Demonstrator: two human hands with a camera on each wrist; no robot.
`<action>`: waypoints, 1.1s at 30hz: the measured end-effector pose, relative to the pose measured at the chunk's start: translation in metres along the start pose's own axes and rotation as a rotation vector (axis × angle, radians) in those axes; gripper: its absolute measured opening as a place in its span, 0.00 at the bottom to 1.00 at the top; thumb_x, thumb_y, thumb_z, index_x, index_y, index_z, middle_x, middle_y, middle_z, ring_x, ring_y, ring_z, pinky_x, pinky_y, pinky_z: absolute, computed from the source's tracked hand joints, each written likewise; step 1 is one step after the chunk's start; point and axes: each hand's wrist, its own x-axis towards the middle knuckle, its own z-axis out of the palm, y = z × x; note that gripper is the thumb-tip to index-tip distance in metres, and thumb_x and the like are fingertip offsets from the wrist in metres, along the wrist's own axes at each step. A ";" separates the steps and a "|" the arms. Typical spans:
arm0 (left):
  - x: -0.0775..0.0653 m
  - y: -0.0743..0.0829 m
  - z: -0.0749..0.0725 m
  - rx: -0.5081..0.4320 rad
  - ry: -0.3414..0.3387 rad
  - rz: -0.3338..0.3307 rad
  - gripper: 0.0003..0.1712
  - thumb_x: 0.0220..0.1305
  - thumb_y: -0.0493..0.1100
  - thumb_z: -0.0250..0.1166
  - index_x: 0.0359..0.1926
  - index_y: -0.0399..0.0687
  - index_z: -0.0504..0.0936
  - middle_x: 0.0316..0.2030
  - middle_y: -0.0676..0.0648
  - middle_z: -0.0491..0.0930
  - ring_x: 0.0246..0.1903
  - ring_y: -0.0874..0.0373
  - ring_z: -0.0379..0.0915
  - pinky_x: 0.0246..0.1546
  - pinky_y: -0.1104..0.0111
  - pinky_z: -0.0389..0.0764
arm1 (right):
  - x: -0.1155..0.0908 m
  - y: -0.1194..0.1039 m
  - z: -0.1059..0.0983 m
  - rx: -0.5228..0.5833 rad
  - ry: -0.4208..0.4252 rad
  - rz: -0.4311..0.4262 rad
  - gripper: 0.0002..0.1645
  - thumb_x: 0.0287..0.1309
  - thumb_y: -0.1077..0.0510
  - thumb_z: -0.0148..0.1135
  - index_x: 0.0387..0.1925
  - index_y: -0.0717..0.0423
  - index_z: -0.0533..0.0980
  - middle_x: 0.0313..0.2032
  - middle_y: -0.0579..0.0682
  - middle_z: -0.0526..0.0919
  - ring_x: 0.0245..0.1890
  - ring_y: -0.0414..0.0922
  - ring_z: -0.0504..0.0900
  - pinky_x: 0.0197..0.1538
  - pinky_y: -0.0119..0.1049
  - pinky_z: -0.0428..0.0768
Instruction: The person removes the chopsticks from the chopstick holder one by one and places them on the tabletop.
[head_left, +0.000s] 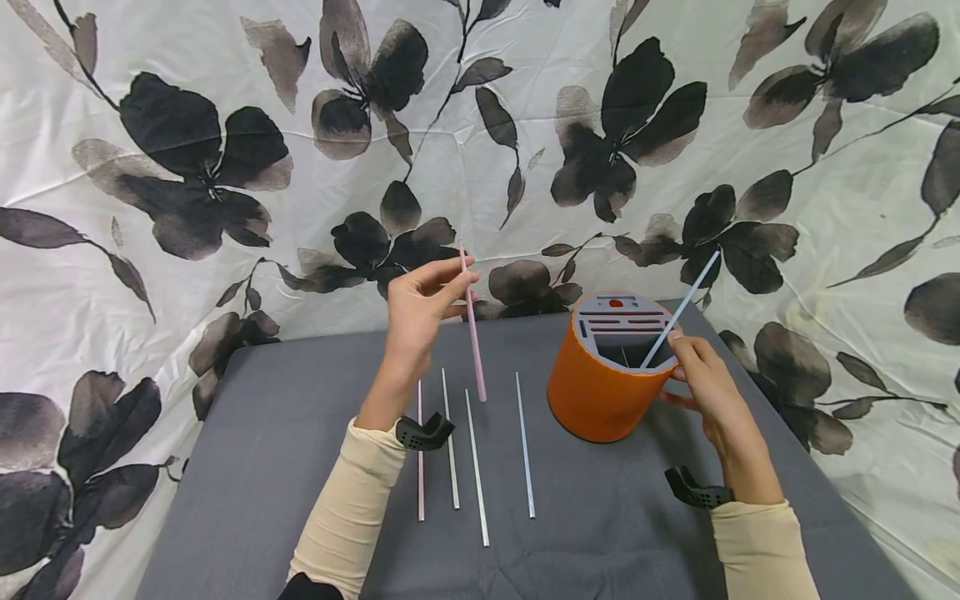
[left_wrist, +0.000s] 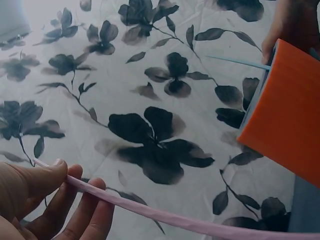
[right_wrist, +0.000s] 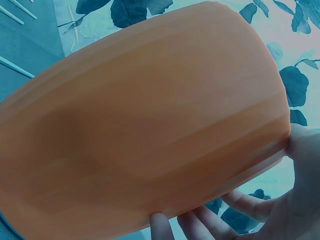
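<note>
My left hand [head_left: 420, 310] pinches a pink straw [head_left: 475, 342] near its upper end, between thumb and fingertips. The straw hangs down, tilted, over the back of the table. In the left wrist view the pink straw [left_wrist: 165, 216] runs off toward the lower right. My right hand [head_left: 708, 383] grips the right side of an orange round desk organizer [head_left: 596, 392], with the thumb at its rim and fingers along its wall. A light blue straw [head_left: 686, 298] leans to the right out of its large front compartment. The orange wall [right_wrist: 150, 120] fills most of the right wrist view.
On the grey table [head_left: 285, 450] lie several straws: a pink straw [head_left: 421, 492], a cream straw [head_left: 451, 450], a whitish straw [head_left: 476, 475] and a pale blue straw [head_left: 526, 454]. A floral cloth [head_left: 510, 100] hangs behind the table.
</note>
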 end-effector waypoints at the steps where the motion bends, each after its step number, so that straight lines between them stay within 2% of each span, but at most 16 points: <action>1: -0.001 -0.002 -0.004 0.008 0.004 -0.022 0.16 0.67 0.36 0.72 0.54 0.34 0.87 0.34 0.55 0.90 0.31 0.56 0.90 0.38 0.63 0.92 | 0.000 0.000 0.000 0.001 0.002 0.002 0.54 0.74 0.24 0.39 0.79 0.62 0.51 0.75 0.67 0.56 0.66 0.64 0.67 0.45 0.43 0.91; 7: -0.006 -0.016 -0.026 0.029 0.023 -0.153 0.16 0.69 0.37 0.70 0.55 0.33 0.86 0.33 0.56 0.91 0.31 0.60 0.89 0.37 0.65 0.91 | 0.001 0.001 -0.001 0.005 0.001 0.004 0.54 0.73 0.24 0.39 0.78 0.61 0.52 0.75 0.66 0.56 0.66 0.63 0.67 0.50 0.48 0.90; 11: -0.012 -0.030 -0.042 0.035 0.036 -0.243 0.17 0.71 0.37 0.69 0.56 0.32 0.84 0.33 0.57 0.91 0.31 0.60 0.89 0.37 0.66 0.91 | 0.002 0.002 -0.001 0.005 -0.001 -0.002 0.53 0.74 0.24 0.40 0.78 0.61 0.53 0.74 0.65 0.57 0.65 0.62 0.68 0.49 0.47 0.91; 19: -0.022 -0.051 -0.075 0.057 0.099 -0.407 0.12 0.71 0.37 0.69 0.53 0.40 0.82 0.33 0.59 0.91 0.32 0.61 0.89 0.35 0.68 0.90 | 0.000 0.001 -0.001 0.002 -0.007 -0.001 0.55 0.72 0.22 0.40 0.78 0.62 0.52 0.75 0.67 0.55 0.67 0.65 0.65 0.48 0.45 0.91; 23: -0.027 -0.060 -0.092 0.092 0.103 -0.481 0.15 0.71 0.38 0.69 0.55 0.39 0.81 0.33 0.60 0.91 0.33 0.62 0.90 0.36 0.68 0.90 | 0.000 0.000 -0.001 -0.001 -0.005 0.002 0.56 0.71 0.21 0.40 0.78 0.61 0.52 0.75 0.66 0.55 0.67 0.64 0.65 0.47 0.44 0.91; 33: -0.047 -0.098 -0.139 0.166 0.141 -0.673 0.22 0.72 0.42 0.69 0.62 0.39 0.80 0.35 0.60 0.91 0.36 0.61 0.90 0.36 0.67 0.91 | 0.006 -0.001 -0.004 -0.014 -0.001 0.008 0.55 0.72 0.22 0.40 0.78 0.61 0.53 0.72 0.65 0.58 0.65 0.61 0.66 0.47 0.44 0.91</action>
